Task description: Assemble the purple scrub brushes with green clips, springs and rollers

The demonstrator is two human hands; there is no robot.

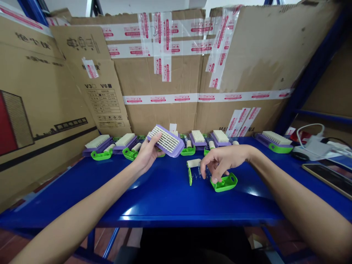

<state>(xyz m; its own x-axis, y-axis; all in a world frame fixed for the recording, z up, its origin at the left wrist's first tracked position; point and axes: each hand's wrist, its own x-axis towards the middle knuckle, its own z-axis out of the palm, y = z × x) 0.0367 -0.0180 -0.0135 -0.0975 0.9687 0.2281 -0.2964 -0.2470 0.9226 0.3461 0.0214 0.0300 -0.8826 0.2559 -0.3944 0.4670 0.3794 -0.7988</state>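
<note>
My left hand (148, 152) grips a purple scrubbing brush head (166, 140) with rows of cream bristles, raised above the table and tilted. Over the loose parts hangs my right hand (220, 161), its fingers bent downward and apart, with no object visible between them. Its thumb tip is close to a green plastic cover (224, 183); whether they touch I cannot tell. Left of those fingers lie a cream roller (193, 163), a narrow green piece (190, 176) and several small metal springs (195, 176). A clear plastic piece is partly hidden by the fingers.
Along the back of the blue table (165, 205) stand several purple brush heads (198, 137) with green covers (101, 155). Taped cardboard (159, 112) walls in the back and left. At right are another brush (275, 141), a white charger (313, 146) with cables and a phone (328, 178).
</note>
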